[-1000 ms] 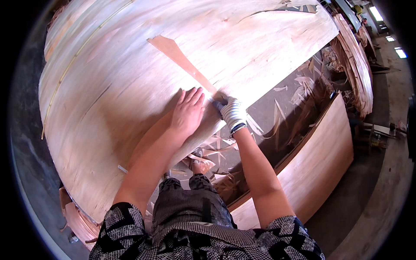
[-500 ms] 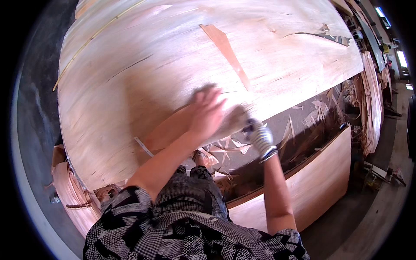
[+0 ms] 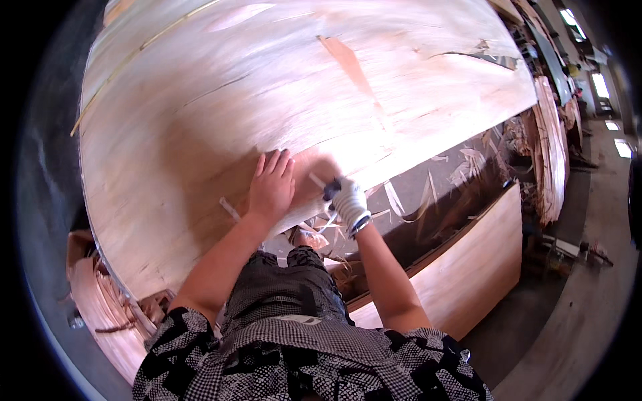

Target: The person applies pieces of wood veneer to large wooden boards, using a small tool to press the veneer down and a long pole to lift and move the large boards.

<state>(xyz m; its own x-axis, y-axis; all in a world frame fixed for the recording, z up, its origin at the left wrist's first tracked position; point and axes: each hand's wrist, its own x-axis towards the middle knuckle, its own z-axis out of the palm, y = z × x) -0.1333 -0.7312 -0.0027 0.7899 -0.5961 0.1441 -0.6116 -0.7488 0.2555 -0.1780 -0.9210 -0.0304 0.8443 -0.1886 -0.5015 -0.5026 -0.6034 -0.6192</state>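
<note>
A large pale veneer sheet [image 3: 267, 87] fills the upper view, with a reddish strip patch [image 3: 348, 63] lying on it further up. My bare left hand [image 3: 271, 184] lies flat on the sheet near its front edge, fingers spread. Just to its right, my right hand [image 3: 349, 202] wears a white glove and is closed on a small dark-handled tool [image 3: 329, 190]. The tool's pale tip points toward the left hand, at the sheet's edge. Whether the tip touches the wood I cannot tell.
Below the sheet's edge a dark gap holds several veneer scraps [image 3: 441, 180]. A thick plywood stack [image 3: 468, 274] stands at the right front. More stacked veneer [image 3: 552, 147] rises at the far right, beside concrete floor [image 3: 588, 321]. Curled reddish offcuts [image 3: 100, 301] lie lower left.
Both hands have moved down the sheet, away from the reddish strip, to its front edge. The left hand has flattened beside the gloved right hand.
</note>
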